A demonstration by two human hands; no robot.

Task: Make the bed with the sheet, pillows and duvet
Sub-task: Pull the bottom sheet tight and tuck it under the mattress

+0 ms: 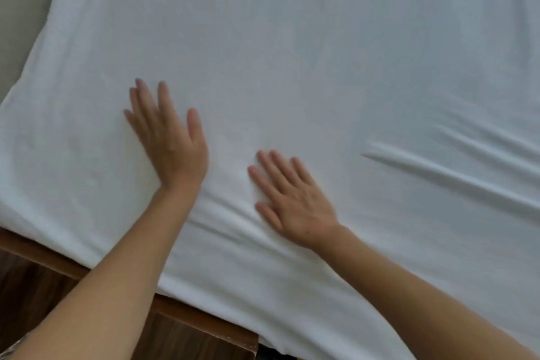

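Sheet (pixel 306 47): smoothing step, judged; left hand (pixel 169 137), right hand (pixel 292 199) flat, fingers straight, grasping nothing; creases (pixel 444 166) right of frame probably next.

Left hand (pixel 172 140) and right hand (pixel 295 202) lie flat on white sheet (pixel 321 52).

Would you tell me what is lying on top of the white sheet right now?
Only the left hand and right hand, fingers straight, on the sheet. No pillows or duvet show. What lies beneath is covered.
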